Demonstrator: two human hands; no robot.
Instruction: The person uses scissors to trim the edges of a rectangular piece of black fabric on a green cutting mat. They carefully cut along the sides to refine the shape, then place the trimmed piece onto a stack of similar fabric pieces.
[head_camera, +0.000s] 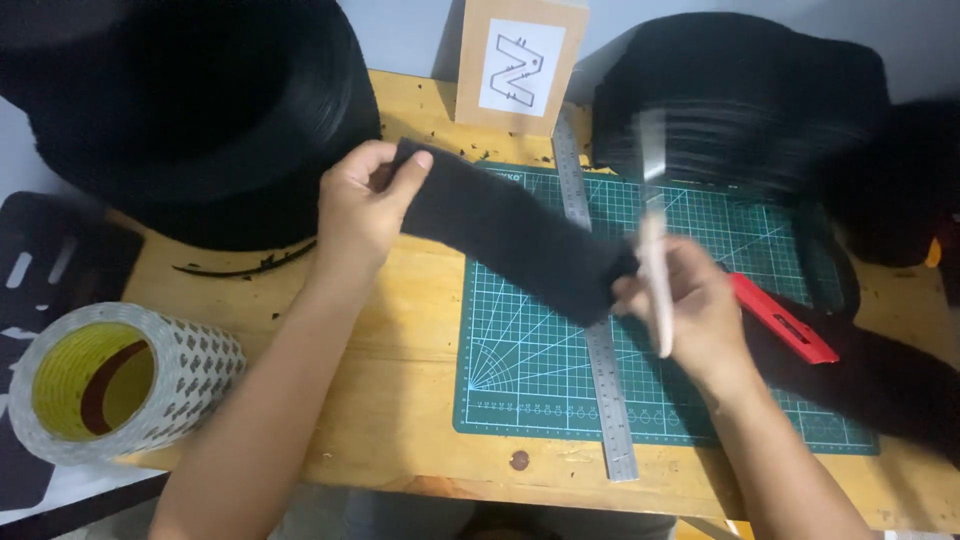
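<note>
Taking the green gridded cutting mat as the landmark, the far left holds a large roll of white double-sided tape with a yellow core, lying on its side well left of the mat at the near corner of the pale wooden table. Behind it, left of and beyond the mat, sits a big stack of flat black discs or coiled black strip; I cannot tell which. The left hand hovers just left of the mat's far-left corner, thumb and fingers closed in a pinch on one end of a black fuzzy fabric strip. That strip hangs in the air, slanting down over the mat's left half and crossing above the long steel ruler, which lies along the mat from far edge to near edge. The right hand, above the mat's middle, grips the strip's other end and also holds a slim pale-handled blade tool, blurred with motion. To do this well, I judge the strip should be kept taut and untwisted between both pinches, with the blade pointed away from the left fingers. Beyond the mat stands a brown cardboard box with a white label; a red flat cutter lies on the mat's right half, and a second black stack sits beyond the mat's far-right corner.
</note>
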